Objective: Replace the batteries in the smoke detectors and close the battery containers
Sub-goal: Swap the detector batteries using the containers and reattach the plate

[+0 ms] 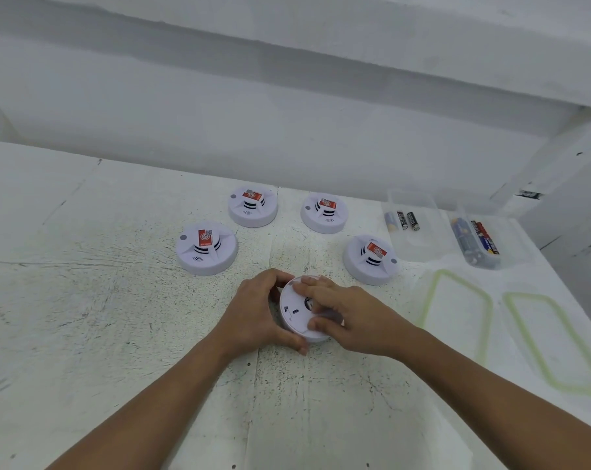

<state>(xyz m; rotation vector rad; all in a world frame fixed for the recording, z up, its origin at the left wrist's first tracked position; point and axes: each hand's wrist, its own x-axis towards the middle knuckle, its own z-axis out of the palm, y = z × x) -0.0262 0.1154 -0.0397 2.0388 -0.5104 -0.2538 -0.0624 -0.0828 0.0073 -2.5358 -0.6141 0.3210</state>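
A white smoke detector (296, 313) lies upside down at the table's middle, its flat back facing up. My left hand (253, 313) grips its left rim with curled fingers and thumb. My right hand (341, 313) lies over its back, fingers curled on the top and near edge. Several more detectors stand face up with red stickers: far left (206, 248), back middle (252, 205), back right (324, 213), right (370, 259). Two clear containers hold batteries: the left one (411, 232) and the right one (480, 242).
Two clear lids with green seals lie at the right, one (457, 300) near the detectors and one (552, 340) by the table's right edge. A white wall rises behind the white speckled table (117, 317).
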